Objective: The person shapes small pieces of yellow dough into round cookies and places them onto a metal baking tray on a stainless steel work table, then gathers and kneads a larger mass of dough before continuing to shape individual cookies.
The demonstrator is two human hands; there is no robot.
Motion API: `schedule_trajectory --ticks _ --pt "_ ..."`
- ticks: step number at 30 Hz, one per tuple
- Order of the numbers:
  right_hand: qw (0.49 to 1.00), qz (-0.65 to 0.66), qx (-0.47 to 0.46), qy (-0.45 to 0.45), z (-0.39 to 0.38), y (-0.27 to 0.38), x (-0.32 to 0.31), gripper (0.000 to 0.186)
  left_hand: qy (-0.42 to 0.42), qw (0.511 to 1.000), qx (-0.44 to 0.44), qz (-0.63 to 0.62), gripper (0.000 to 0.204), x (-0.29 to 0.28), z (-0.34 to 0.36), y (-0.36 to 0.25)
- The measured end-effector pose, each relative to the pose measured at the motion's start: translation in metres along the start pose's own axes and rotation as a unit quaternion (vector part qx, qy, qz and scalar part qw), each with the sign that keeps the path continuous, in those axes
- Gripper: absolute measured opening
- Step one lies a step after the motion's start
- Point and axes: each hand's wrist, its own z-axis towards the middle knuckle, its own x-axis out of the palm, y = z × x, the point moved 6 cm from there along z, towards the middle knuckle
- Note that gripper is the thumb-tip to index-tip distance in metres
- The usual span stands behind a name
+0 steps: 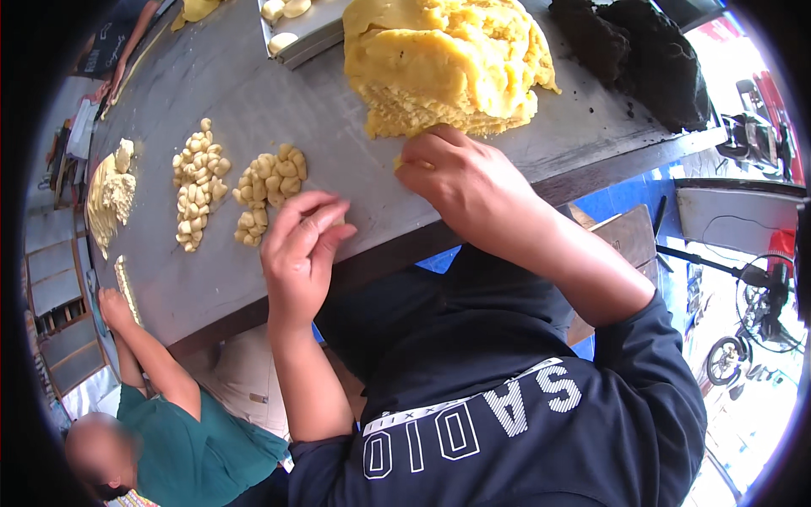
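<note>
A big mound of yellow dough [448, 63] sits on the grey metal table at the far middle. Just in front of it is my right hand [460, 173], its fingers closed around a small piece of yellow dough [400, 162] that peeks out at the fingertips. My left hand [300, 253] hovers by the table's near edge with fingers curled toward the thumb. Whatever lies between those fingertips is too small to make out. Beside the left hand lies a pile of small pale dough balls [272, 179]. Farther left is a second pile of dough balls [198, 186].
Dark dough [642, 59] rests at the far right of the table [279, 110]. A metal tray [308, 38] with pale rounds stands at the back. At left, a person in a green shirt [194, 448] reaches toward a dough strip [127, 287], near crumbly dough [114, 190]. A fan [764, 291] stands right.
</note>
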Motion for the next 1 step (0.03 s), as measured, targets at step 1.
schedule_trajectory --ticks 1 --pt "0.998 -0.017 0.022 0.059 0.0001 0.0014 0.0029 0.031 0.003 1.0 -0.005 0.0 0.04 0.0013 -0.004 0.0015"
